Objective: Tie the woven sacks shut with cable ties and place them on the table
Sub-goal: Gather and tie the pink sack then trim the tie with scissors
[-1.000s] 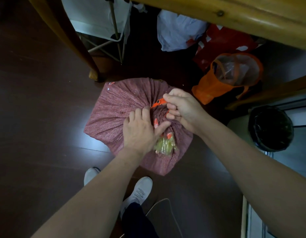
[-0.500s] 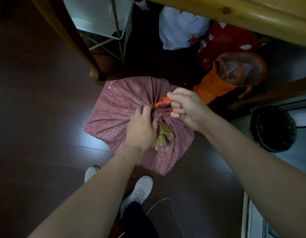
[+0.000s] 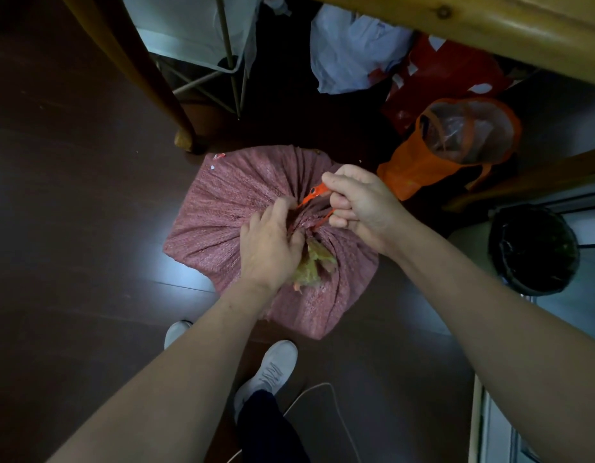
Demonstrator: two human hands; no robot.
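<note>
Between hands: left hand (image 3: 269, 252) grips gathered neck of pink woven sack (image 3: 229, 202), right hand (image 3: 361, 203) pinches orange cable tie (image 3: 312, 192); cinch low under the bunch, pull straight.

Gathered pink sack (image 3: 222, 212), orange cable tie (image 3: 310, 194)

- The sack (image 3: 229, 208) is showing a pinkish-red weave with fine pale flecks.
- The tie (image 3: 312, 192) is showing bright orange.
- The plastic (image 3: 314, 265) at the sack's neck is looking yellow-green.
- The bag (image 3: 419, 158) is showing orange, with a clear top.
- The bin (image 3: 533, 248) is looking black.
- The shoes (image 3: 272, 365) are looking white.
- The floor (image 3: 72, 195) is looking dark brown.
- The worktop (image 3: 523, 28) is showing honey-coloured wood.
</note>
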